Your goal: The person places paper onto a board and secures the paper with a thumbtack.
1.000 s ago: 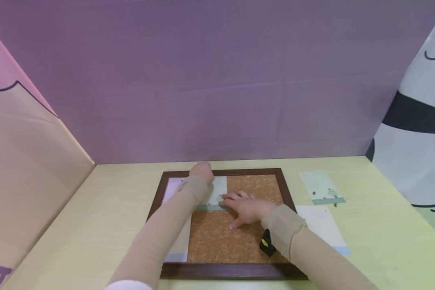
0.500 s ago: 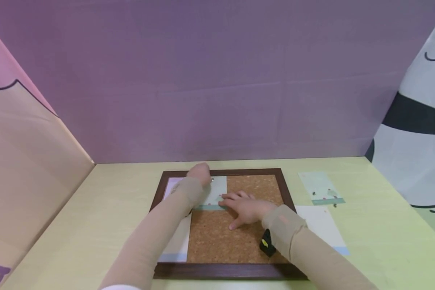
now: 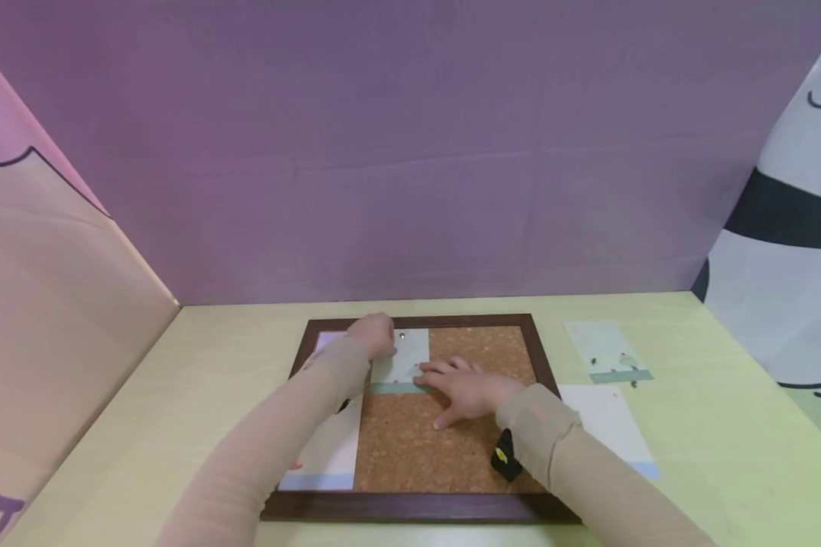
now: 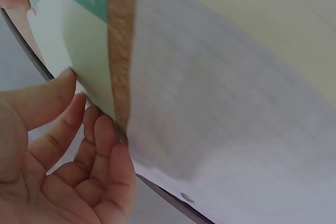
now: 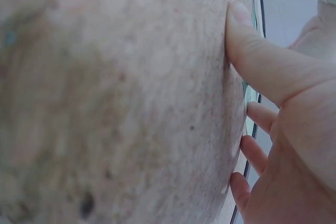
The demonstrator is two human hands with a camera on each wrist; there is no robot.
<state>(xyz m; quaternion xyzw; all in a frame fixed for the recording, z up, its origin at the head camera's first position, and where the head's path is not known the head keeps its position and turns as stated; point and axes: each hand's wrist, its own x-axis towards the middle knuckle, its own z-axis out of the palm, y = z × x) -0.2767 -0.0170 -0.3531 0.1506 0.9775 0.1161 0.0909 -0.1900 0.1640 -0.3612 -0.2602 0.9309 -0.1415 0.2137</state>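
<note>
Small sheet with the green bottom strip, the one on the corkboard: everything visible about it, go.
The small sheet looks like thin paper: pale, with small red prints, a green plant print and faint lettering on its green strip. It lies on the upper part of the corkboard, a shiny dot, likely a pin, near its top edge. The right hand rests fingertips on its lower right; the left hand covers its upper left, exact contact unclear.

white paper with green bottom strip (image 3: 405,363), flat along top edge of brown-framed cork board (image 3: 410,448), silvery tack (image 3: 402,335) near top, left hand (image 3: 373,334) at upper left corner, right hand (image 3: 464,391) at lower right
</note>
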